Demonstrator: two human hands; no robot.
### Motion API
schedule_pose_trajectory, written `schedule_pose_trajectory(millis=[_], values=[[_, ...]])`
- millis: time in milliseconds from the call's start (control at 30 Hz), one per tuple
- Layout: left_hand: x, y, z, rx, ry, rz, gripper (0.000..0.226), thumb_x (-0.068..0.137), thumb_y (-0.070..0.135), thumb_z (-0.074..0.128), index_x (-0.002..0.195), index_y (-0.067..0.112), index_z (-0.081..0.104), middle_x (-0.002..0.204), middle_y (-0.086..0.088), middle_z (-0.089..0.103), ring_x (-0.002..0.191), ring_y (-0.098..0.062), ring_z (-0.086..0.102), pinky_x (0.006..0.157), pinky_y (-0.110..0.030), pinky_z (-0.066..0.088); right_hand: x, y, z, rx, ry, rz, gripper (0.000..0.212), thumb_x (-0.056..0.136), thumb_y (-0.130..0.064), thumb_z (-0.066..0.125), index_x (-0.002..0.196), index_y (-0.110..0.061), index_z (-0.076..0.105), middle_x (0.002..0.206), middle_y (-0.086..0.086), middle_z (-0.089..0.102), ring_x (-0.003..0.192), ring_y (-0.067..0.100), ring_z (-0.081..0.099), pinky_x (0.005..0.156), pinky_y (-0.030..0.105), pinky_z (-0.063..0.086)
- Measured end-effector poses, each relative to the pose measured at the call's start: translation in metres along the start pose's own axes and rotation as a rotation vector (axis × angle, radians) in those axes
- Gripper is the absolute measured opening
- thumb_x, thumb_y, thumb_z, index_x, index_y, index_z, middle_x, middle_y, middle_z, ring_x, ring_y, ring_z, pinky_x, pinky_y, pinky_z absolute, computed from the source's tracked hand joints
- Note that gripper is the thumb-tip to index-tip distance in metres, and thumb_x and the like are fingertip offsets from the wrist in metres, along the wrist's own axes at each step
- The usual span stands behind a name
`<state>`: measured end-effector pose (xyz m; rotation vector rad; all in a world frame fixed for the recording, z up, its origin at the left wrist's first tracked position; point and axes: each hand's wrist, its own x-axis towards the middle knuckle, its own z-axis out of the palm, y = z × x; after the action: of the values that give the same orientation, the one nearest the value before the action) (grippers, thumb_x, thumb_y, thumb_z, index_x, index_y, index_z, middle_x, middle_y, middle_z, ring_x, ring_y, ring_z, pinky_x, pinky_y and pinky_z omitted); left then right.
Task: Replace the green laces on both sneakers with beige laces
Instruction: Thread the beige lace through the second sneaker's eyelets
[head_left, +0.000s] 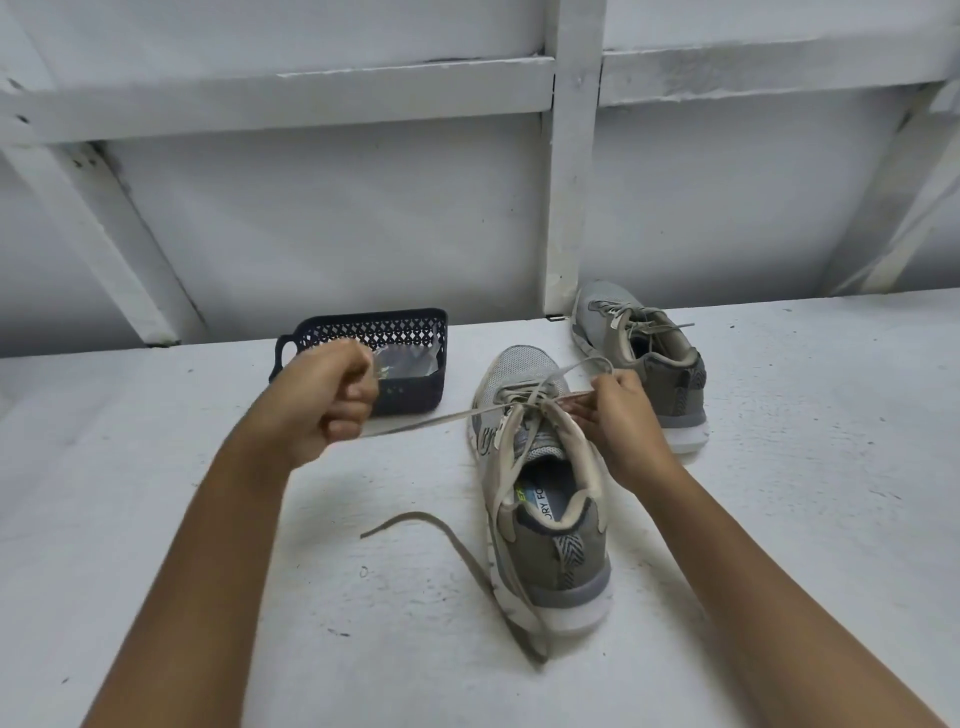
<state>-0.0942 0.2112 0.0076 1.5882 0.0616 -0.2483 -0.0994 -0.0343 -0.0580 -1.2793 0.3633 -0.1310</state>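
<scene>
Left hand (324, 402) fisted round taut beige lace (415, 421), partly hiding dark basket (415, 327); clear packet (410, 358) inside, contents unreadable. Near sneaker (545, 519) mid-table; right hand (621, 415) pinches lace at eyelets. Second sneaker (644, 358) behind.

the near sneaker (545, 499) stood upright, grey mesh with a white sole, toe pointing away and heel nearest. its beige-looking lace (415, 422) crossed the upper eyelets. one end ran taut out to the left, gripped in the left hand (324, 405). the right hand (621, 415) pinched another part just right of the tongue, and a long length trailed down the sneaker's left side. the far sneaker (644, 364) stood behind it to the right, threaded with a pale far lace (631, 325).
</scene>
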Motion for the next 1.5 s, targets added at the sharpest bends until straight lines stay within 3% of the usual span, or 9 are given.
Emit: schedule_pose_trajectory(millis=[100, 167, 300, 500, 700, 833, 1000, 1367, 1500], values=[[-0.006, -0.002, 0.007, 0.685, -0.021, -0.055, 0.019, 0.096, 0.012, 0.038, 0.084, 0.010, 0.053, 0.062, -0.001, 0.051, 0.045, -0.010, 0.034, 0.039, -0.018, 0.027, 0.001, 0.002, 0.001, -0.020, -0.011, -0.030, 0.017, 0.100, -0.011, 0.031, 0.087, -0.017, 0.040, 0.077, 0.010, 0.053, 0.063, 0.015, 0.055, 0.061, 0.024, 0.050], [-0.005, -0.008, 0.026, 0.984, 0.005, 0.113, 0.015, 0.096, 0.020, 0.044, 0.099, 0.016, 0.058, 0.086, 0.000, 0.057, 0.066, -0.012, 0.048, 0.057, -0.026, 0.040, -0.001, 0.003, 0.001, -0.023, -0.022, -0.057, 0.017, 0.101, -0.013, 0.032, 0.086, -0.017, 0.041, 0.075, 0.009, 0.054, 0.062, 0.014, 0.054, 0.062, 0.024, 0.049], [0.000, -0.016, 0.077, 1.077, 0.004, 0.443, 0.028, 0.095, 0.028, 0.044, 0.118, 0.023, 0.060, 0.122, -0.003, 0.047, 0.114, -0.017, 0.043, 0.099, -0.037, 0.038, -0.003, 0.004, -0.001, -0.005, -0.029, -0.093, 0.020, 0.101, -0.015, 0.033, 0.084, -0.015, 0.043, 0.072, 0.009, 0.055, 0.060, 0.014, 0.054, 0.061, 0.023, 0.050], [0.015, -0.016, 0.118, 1.500, 0.040, 0.432, 0.033, 0.094, 0.026, 0.042, 0.117, 0.010, 0.060, 0.127, -0.014, 0.044, 0.120, -0.034, 0.037, 0.096, -0.042, 0.037, -0.005, 0.005, -0.002, 0.027, -0.067, -0.116, 0.020, 0.101, -0.012, 0.037, 0.082, -0.015, 0.042, 0.071, 0.008, 0.058, 0.061, 0.014, 0.056, 0.060, 0.020, 0.051], [0.017, -0.021, 0.122, 1.473, 0.022, 0.476, 0.028, 0.091, 0.020, 0.046, 0.114, 0.014, 0.061, 0.124, -0.010, 0.046, 0.119, -0.032, 0.038, 0.092, -0.040, 0.036, -0.007, 0.004, -0.004, 0.062, -0.130, -0.125, 0.021, 0.100, -0.018, 0.042, 0.080, -0.013, 0.045, 0.076, 0.010, 0.057, 0.068, 0.017, 0.056, 0.068, 0.025, 0.048], [0.014, -0.024, 0.112, 1.092, -0.034, 0.462, 0.011, 0.092, 0.024, 0.051, 0.092, 0.018, 0.061, 0.114, -0.006, 0.050, 0.115, -0.027, 0.042, 0.096, -0.038, 0.037, -0.004, 0.005, -0.005, 0.041, -0.127, -0.125, 0.026, 0.102, -0.023, 0.038, 0.080, -0.013, 0.048, 0.076, 0.010, 0.059, 0.073, 0.021, 0.057, 0.071, 0.029, 0.047], [-0.003, -0.018, 0.088, 0.771, -0.152, 0.481, 0.025, 0.088, 0.015, 0.059, 0.067, 0.026, 0.051, 0.086, 0.008, 0.047, 0.086, -0.008, 0.047, 0.069, -0.005, 0.031, -0.003, 0.006, -0.007, -0.107, -0.120, -0.175, 0.020, 0.095, -0.009, 0.052, 0.076, -0.010, 0.058, 0.072, 0.007, 0.060, 0.067, 0.013, 0.060, 0.063, 0.020, 0.050], [-0.018, -0.020, 0.063, 0.544, -0.563, 0.431, 0.016, 0.072, 0.037, 0.062, 0.065, 0.023, 0.059, 0.078, 0.004, 0.054, 0.074, -0.008, 0.050, 0.071, -0.023, 0.040, 0.006, 0.009, -0.003, -0.462, 0.079, -0.240, 0.021, 0.076, -0.004, 0.066, 0.067, -0.019, 0.055, 0.065, 0.000, 0.061, 0.058, 0.012, 0.053, 0.061, 0.026, 0.042], [-0.021, -0.016, 0.054, 0.496, -0.656, 0.391, 0.012, 0.073, 0.027, 0.064, 0.061, 0.031, 0.061, 0.073, 0.009, 0.054, 0.068, -0.005, 0.047, 0.065, -0.015, 0.036, 0.009, 0.009, -0.002, -0.493, 0.095, -0.252, 0.027, 0.076, -0.004, 0.068, 0.063, -0.019, 0.049, 0.061, 0.001, 0.056, 0.054, 0.010, 0.046, 0.058, 0.025, 0.038]])
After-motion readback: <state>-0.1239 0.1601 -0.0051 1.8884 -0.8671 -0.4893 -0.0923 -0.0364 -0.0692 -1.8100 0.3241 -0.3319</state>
